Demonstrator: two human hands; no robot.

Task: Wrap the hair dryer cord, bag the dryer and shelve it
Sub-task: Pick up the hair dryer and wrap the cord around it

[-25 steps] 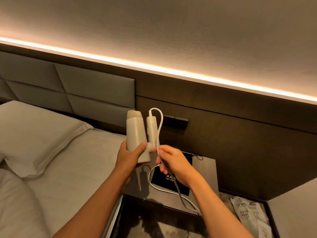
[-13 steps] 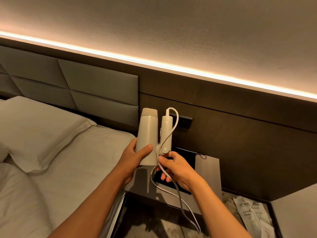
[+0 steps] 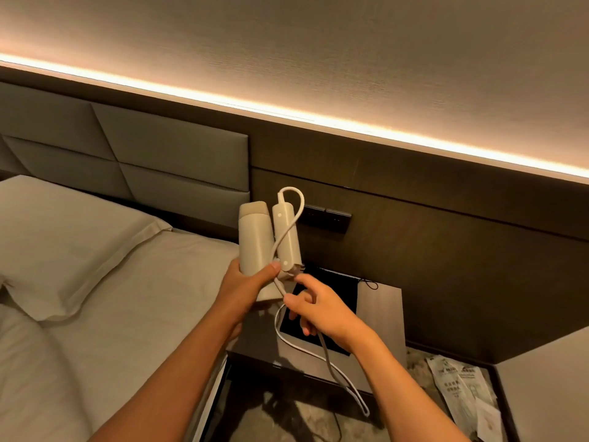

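Observation:
A cream folded hair dryer stands upright in my left hand, which grips its lower end with the thumb across the front. Its handle lies folded up beside the barrel. The white cord loops over the handle's top, crosses its front and runs down to my right hand, which pinches it just below the dryer. From there the cord hangs in a long loop down past the nightstand's front edge. A black drawstring bag lies flat on the nightstand under my right hand.
The grey nightstand stands against a dark wood wall with a switch panel. A bed with a pillow fills the left. Plastic-wrapped packets lie on the floor at the right, beside a grey surface.
My right hand has slid down the cord, away from the handle's base. The dryer has stayed upright in my left hand.

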